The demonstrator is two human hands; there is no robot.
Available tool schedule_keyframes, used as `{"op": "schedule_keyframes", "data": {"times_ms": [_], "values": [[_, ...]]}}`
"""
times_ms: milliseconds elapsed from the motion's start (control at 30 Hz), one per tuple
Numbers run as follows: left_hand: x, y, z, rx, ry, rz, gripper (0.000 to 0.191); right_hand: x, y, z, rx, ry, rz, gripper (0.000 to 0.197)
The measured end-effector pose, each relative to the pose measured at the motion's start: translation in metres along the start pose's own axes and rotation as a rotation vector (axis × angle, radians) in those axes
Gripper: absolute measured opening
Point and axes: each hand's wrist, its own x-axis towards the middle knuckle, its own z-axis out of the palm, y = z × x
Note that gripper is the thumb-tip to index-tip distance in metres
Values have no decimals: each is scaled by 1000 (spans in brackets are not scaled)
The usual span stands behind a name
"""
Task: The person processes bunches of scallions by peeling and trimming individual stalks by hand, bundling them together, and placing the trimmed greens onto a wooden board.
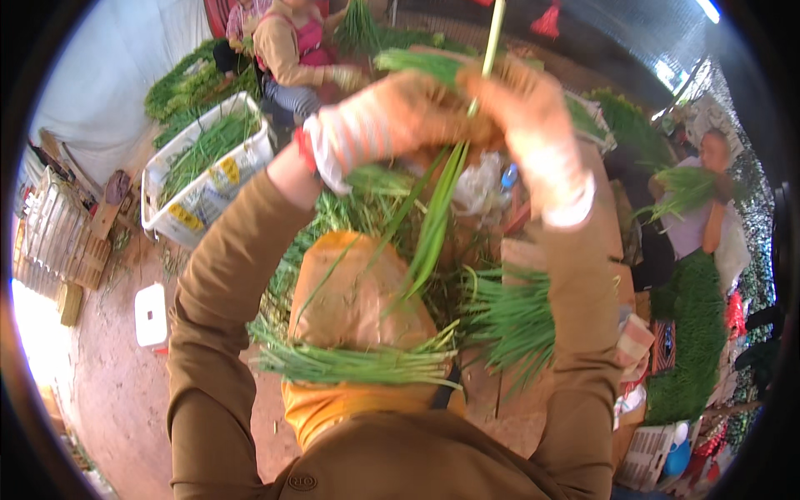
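Both my hands are raised together, in soiled, blurred work gloves. My left hand [406, 115] and my right hand [525, 119] meet around a few long green leafy stalks [437, 219]. The pale stem end sticks up above the fingers, and the leaves hang down below them. The blur hides which fingers grip the stalks. Across my lap, on an orange apron [362, 300], lies a bundle of thin green stalks [369, 364]. Another green bunch [512, 319] lies beside my right forearm, on a board.
A white plastic tub [209, 181] of greens stands at the left, near a white stool [150, 315]. Loose greens [331, 219] are heaped before me. Co-workers sit at the upper left [287, 50] and at the right [700, 194], where one holds greens. A slatted crate [650, 453] is at the lower right.
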Motion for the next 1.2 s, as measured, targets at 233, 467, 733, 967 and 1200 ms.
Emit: {"op": "schedule_keyframes", "data": {"times_ms": [233, 467, 733, 967, 1200], "values": [[22, 27, 8, -534, 86, -127, 28, 39, 5, -63, 862, 254, 22, 18], [53, 14, -6, -191, 317, 45, 30, -38, 16, 29, 826, -251, 502, 45], [47, 43, -44, -243, 579, -8, 21, -217, 151, 29, -178, -469, 556, 24], [77, 18, -45, 279, 274, 218, 20, -210, 128, -81, -621, 181, 457, 28], [80, -1, 119, -72, -20, 123, 27, -148, 58, -13, -134, 487, -147, 15]]}}
